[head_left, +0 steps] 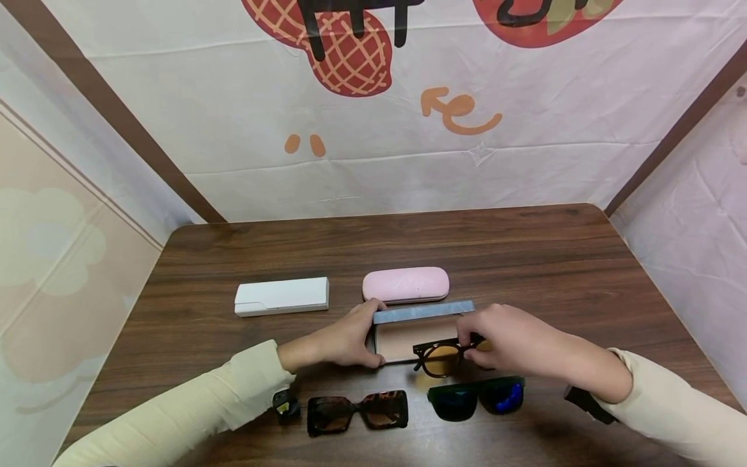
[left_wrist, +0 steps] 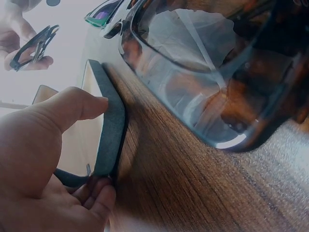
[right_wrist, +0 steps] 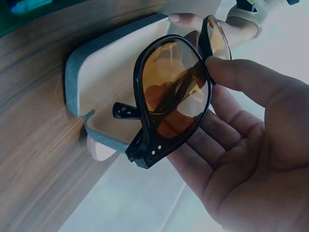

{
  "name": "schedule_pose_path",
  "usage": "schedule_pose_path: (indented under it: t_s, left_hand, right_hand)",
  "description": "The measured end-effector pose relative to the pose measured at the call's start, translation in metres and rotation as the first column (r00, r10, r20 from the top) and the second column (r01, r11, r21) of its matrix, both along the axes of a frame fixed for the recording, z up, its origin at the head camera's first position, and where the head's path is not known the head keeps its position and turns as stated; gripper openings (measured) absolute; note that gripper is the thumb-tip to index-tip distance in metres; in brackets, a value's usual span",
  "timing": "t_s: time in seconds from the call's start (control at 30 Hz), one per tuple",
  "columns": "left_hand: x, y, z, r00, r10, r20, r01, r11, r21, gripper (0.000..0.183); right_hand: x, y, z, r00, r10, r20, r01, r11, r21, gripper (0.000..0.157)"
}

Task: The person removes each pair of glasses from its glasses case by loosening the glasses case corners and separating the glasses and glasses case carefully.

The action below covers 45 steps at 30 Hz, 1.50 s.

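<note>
My right hand pinches a pair of black-framed sunglasses with orange lenses at the bridge, above the front edge of an opened glasses case. Blue-grey outside and pale beige inside, the case has its lid raised at the back. My left hand grips the case's left end; in the left wrist view the thumb presses on the rim and the fingers curl below. The folded temples of the orange-lensed pair show through its lens in the right wrist view.
In front lie tortoiseshell sunglasses and, to their right, dark green-framed sunglasses with blue lenses. Behind the opened case stands a pink glasses case; a white case lies to its left. A printed cloth hangs behind the wooden table.
</note>
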<state>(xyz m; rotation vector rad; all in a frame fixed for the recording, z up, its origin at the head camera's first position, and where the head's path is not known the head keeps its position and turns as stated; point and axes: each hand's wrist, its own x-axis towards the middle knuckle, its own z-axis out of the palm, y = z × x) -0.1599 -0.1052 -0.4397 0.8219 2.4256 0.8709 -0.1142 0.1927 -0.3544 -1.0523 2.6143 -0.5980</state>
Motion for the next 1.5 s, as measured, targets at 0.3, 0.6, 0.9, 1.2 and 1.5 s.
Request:
schedule_pose_path:
  t_s: [0.3,0.6,0.9,1.2,1.5]
  left_hand:
    - [0.0,0.0,-0.001,1.0,0.003,0.006,-0.003,1.0,0.004,0.071]
    - [-0.001,0.0,-0.001,1.0,-0.001,0.011,0.001,1.0,-0.004,0.071]
    - [-0.001,0.0,-0.001,1.0,-0.006,0.012,0.006,1.0,0.0,0.072]
    - [-0.001,0.0,-0.002,1.0,-0.008,0.006,0.008,1.0,0.0,0.072]
    - [-0.001,0.0,-0.001,1.0,-0.001,0.022,0.001,1.0,-0.004,0.071]
  right_hand:
    - [-0.002,0.018,0.002,0.999,-0.017,0.047,0.018,1.0,-0.025,0.019]
    - [-0.004,0.036,0.005,0.997,-0.026,0.078,0.027,1.0,-0.015,0.022]
    - [-0.007,0.05,0.007,0.993,-0.007,0.116,0.008,1.0,-0.003,0.025]
    - [-0.011,0.063,0.002,0.988,0.019,0.156,-0.017,1.0,-0.013,0.027]
    - [-0.012,0.074,-0.003,0.98,0.019,0.196,-0.014,1.0,-0.027,0.027]
